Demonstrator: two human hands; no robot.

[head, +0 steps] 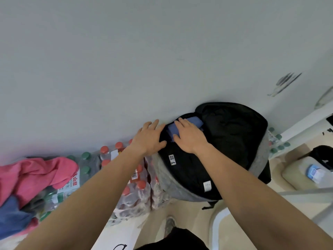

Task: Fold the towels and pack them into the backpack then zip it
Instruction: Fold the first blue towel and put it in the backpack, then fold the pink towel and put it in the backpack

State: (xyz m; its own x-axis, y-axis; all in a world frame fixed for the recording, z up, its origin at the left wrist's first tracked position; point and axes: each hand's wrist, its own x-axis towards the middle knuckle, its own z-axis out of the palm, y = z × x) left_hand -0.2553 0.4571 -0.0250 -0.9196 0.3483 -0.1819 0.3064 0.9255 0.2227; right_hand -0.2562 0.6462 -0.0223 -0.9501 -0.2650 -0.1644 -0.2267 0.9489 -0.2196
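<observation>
Black-and-grey fabric backpack open against white wall, beside shrink-wrapped packs of red-capped bottles. Folded lavender-blue towel sits in its mouth. Right hand flat on towel, fingers straight. Left hand spread, fingers straight, touching backpack's rim. Crumpled pink towel and dark blue towel lie far left.

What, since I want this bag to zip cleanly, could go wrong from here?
The blue towel bulges from the backpack under the right hand, so fabric may snag the zip. The backpack sits on bottle packs, the left hand at its edge; pressing could tip it. The pink towel lies unfolded.
</observation>
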